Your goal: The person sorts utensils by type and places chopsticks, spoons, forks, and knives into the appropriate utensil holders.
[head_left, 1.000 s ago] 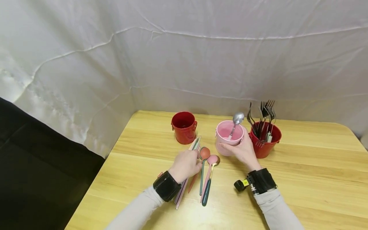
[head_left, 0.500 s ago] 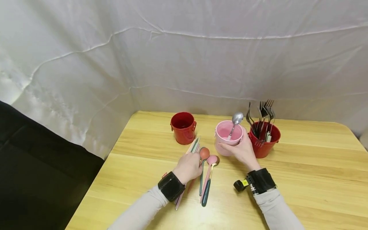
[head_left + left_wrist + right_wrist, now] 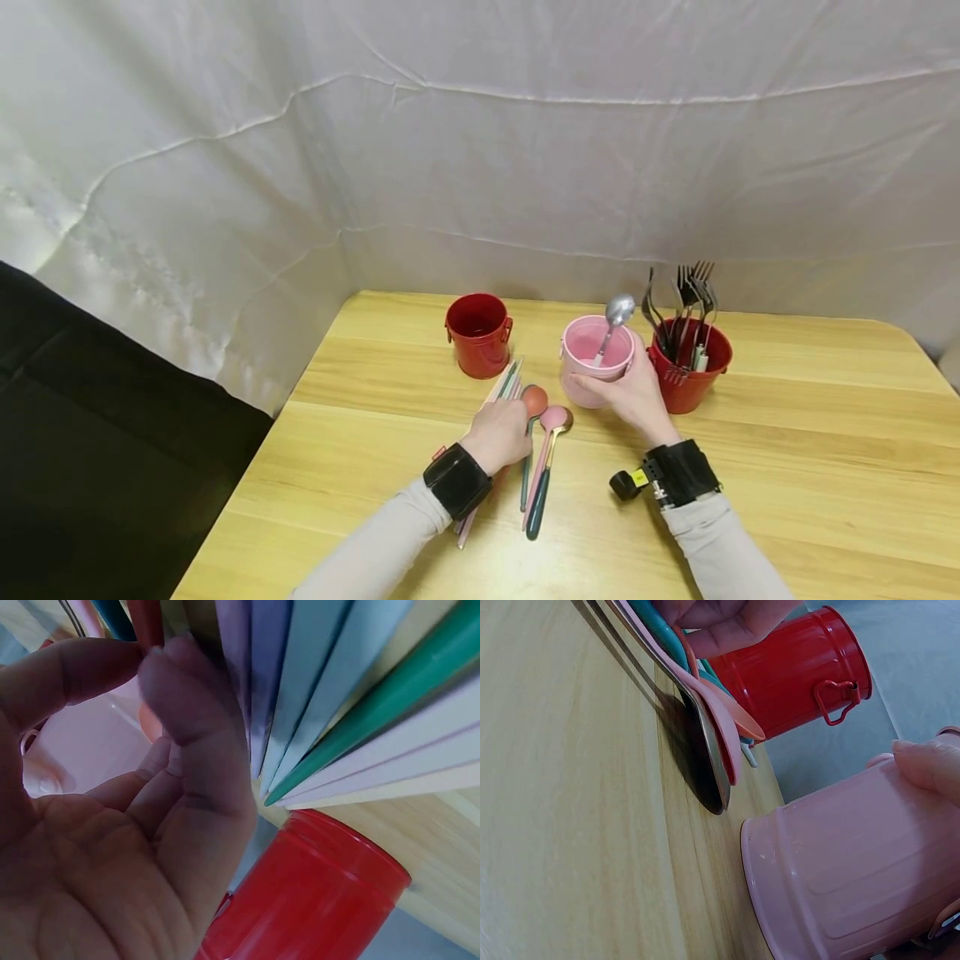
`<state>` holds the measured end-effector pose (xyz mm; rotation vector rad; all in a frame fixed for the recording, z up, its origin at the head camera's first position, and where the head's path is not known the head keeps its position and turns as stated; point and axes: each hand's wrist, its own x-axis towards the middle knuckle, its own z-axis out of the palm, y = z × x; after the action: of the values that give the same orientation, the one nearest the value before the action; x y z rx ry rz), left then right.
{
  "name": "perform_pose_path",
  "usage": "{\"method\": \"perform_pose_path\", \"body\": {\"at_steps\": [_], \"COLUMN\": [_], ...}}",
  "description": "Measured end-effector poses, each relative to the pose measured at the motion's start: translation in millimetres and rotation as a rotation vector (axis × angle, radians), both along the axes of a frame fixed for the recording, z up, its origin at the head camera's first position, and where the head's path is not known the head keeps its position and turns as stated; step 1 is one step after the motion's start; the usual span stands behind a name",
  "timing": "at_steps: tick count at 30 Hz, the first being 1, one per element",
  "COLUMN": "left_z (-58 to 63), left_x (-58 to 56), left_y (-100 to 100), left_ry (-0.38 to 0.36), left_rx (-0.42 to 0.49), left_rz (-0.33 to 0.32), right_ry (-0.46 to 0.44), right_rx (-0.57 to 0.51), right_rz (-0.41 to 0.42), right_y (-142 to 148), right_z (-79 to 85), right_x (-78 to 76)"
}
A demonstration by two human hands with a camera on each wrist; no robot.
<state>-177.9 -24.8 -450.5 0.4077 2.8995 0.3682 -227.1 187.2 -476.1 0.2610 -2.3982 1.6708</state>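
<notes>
Over the cutlery, my left hand (image 3: 498, 435) pinches the handle of an orange spoon (image 3: 535, 400) between thumb and fingertips, as the left wrist view shows. That spoon lies partly over a teal spoon (image 3: 523, 492). Just right of them are a pink spoon (image 3: 553, 417) and a gold spoon with a dark green handle (image 3: 538, 504). A bundle of chopsticks (image 3: 467, 529) fans out under and left of this hand. My right hand (image 3: 633, 398) holds a small pink bucket (image 3: 581, 387) by its side; a silver spoon (image 3: 620, 310) leans in it, bowl up.
A red bucket (image 3: 482, 350) stands behind the chopsticks, its inside dark. Another red bucket (image 3: 688, 392), full of upright forks (image 3: 688, 292), stands close beside my right hand. A pale curtain (image 3: 525, 167) rises behind the wooden table (image 3: 825, 467).
My left hand has shifted slightly right over the spoons, covering the orange handle seen earlier, and its fingers have closed. My right hand and the pink bucket stay put.
</notes>
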Motion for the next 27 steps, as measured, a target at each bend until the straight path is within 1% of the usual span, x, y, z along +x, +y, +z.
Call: {"method": "perform_pose_path", "body": {"at_steps": [10, 17, 21, 27], "left_z": [-3.0, -2.3, -1.2, 3.4], "left_x": [-2.3, -0.3, 0.2, 0.6], "left_y": [-0.9, -4.4, -6.8, -9.1], "left_ry": [0.0, 0.017, 0.021, 0.001], "left_rx": [0.025, 0.058, 0.085, 0.126], "left_rz": [-0.001, -0.035, -0.055, -0.048], "right_ry": [-0.009, -0.002, -0.001, -0.01], "right_rx": [0.009, 0.003, 0.004, 0.006], "right_rz": [-0.007, -0.001, -0.004, -0.004], "right_y": [-0.2, -0.4, -0.3, -0.2], "right_z": [0.8, 0.5, 0.5, 0.4], "right_x": [1.1, 0.6, 0.1, 0.3]}}
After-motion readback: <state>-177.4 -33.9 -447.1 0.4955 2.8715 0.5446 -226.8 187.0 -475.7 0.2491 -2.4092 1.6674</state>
